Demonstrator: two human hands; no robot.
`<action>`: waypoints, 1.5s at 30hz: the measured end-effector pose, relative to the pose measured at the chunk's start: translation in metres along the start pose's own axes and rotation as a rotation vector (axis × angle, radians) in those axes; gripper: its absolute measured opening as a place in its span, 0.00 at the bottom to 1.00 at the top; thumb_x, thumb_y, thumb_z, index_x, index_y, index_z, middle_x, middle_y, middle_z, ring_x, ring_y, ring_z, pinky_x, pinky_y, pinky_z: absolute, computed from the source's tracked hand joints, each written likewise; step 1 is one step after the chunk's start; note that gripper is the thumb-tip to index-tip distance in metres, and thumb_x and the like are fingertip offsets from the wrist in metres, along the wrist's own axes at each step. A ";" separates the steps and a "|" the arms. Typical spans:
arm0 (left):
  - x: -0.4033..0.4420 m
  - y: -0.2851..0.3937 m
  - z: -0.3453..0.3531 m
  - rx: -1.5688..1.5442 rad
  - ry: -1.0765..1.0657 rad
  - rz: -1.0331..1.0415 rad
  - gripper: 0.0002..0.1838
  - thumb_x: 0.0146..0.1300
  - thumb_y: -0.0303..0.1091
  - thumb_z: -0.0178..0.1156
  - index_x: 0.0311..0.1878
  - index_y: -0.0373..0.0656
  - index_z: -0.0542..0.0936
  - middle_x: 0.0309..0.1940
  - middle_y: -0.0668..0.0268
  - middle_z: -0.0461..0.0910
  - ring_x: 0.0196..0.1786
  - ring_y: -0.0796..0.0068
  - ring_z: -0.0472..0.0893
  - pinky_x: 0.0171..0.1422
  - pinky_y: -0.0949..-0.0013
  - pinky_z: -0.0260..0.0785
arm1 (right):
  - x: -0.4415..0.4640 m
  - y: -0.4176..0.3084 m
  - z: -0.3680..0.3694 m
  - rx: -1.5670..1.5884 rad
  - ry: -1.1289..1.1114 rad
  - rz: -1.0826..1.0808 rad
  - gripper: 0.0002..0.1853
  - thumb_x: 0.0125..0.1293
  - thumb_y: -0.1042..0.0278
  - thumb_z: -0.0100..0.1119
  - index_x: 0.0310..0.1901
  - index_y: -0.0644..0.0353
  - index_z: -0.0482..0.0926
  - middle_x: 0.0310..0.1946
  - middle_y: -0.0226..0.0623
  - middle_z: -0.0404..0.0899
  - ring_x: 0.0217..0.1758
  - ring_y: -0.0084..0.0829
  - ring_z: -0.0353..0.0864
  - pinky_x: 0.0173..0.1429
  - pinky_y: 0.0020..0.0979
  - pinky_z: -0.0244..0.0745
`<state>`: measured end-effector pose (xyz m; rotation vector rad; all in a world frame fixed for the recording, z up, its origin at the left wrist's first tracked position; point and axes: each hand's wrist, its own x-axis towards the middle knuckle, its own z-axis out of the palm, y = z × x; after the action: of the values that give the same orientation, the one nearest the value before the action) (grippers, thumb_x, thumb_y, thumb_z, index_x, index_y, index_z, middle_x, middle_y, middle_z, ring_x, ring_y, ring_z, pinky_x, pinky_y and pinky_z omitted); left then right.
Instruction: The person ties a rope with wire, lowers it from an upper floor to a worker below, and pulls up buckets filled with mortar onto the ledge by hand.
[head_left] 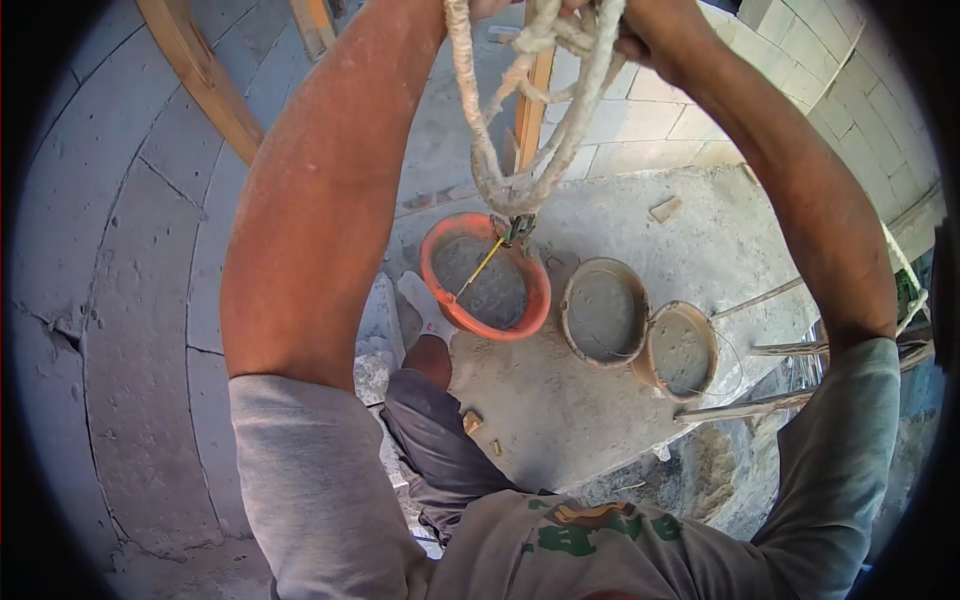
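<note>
Both my arms are raised, and my hands are cut off by the top edge. My left hand [489,8] shows only in a sliver, with fingers curled at the thick off-white rope [486,165]. My right hand [643,32] is closed around the rope's upper strands. The rope hangs down in several loops to a dark metal hook [518,230]. Below, the hook meets the yellow handle [484,265] of an orange bucket [541,290] holding grey wet mix. Whether the bucket bears on the floor I cannot tell.
Two more buckets of grey mix, a brown one [567,330] and a tan one [712,360], stand to the right. My foot [425,305] is beside the orange bucket. Wooden poles [745,408] lie at the floor's right edge. Block walls [140,300] and a timber post [205,80] stand around.
</note>
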<state>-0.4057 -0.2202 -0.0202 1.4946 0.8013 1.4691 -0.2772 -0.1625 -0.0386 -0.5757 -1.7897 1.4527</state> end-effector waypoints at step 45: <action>-0.114 -0.108 0.225 0.055 -0.528 -0.443 0.39 0.49 0.34 0.67 0.63 0.30 0.65 0.35 0.59 0.82 0.33 0.78 0.81 0.38 0.79 0.73 | -0.551 0.207 -0.090 -0.507 0.429 0.690 0.16 0.60 0.53 0.59 0.27 0.58 0.80 0.25 0.48 0.78 0.31 0.52 0.78 0.37 0.45 0.73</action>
<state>-0.1816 -0.3097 -0.1498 1.5255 0.7796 0.6872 0.1115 -0.4597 -0.3778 -1.7577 -1.6667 1.1274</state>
